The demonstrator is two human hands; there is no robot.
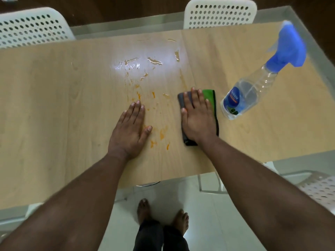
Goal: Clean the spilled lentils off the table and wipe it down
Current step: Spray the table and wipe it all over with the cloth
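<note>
Head view is showing orange lentil smears [161, 132] and wet streaks [154, 60] lying mid-bench [54, 87] between the hands. Just right, a folded grey-green cloth [208, 96] is running lengthwise away from the person, the right hand [197, 116] pressing it flat-fingered. The left hand [130, 127] is resting flat, fingers straight. Farther right, a clear spray bottle [253, 93] is standing, holding clear liquid.

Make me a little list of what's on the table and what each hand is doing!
table: wooden top, wet patches far side
mess: orange smears between the hands
left hand: flat on the bare table, fingers straight
right hand: pressing flat on the cloth
cloth: folded, grey and green, under the right hand
spray bottle: blue trigger, right of the cloth, untouched
</note>
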